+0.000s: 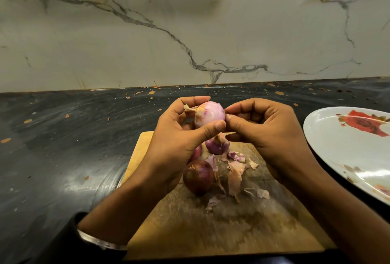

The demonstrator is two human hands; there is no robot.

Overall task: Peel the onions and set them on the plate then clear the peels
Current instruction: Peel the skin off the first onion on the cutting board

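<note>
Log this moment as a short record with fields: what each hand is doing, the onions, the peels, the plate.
left hand: left hand holds the peeled onion above the cutting board
right hand: right hand pinches at that onion's side
unpeeled onions: dark onion and another onion on the board, a third partly hidden
peels: loose peels scattered on the board
plate: flowered plate at right, no onions visible on it

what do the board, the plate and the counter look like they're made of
The cutting board looks like bare wood: pale tan, matte, worn and stained dark in the middle. The plate looks like glazed ceramic or melamine, I cannot tell which: glossy white with a printed red rose. The counter looks like polished dark stone: it shines with pale streaks.
</note>
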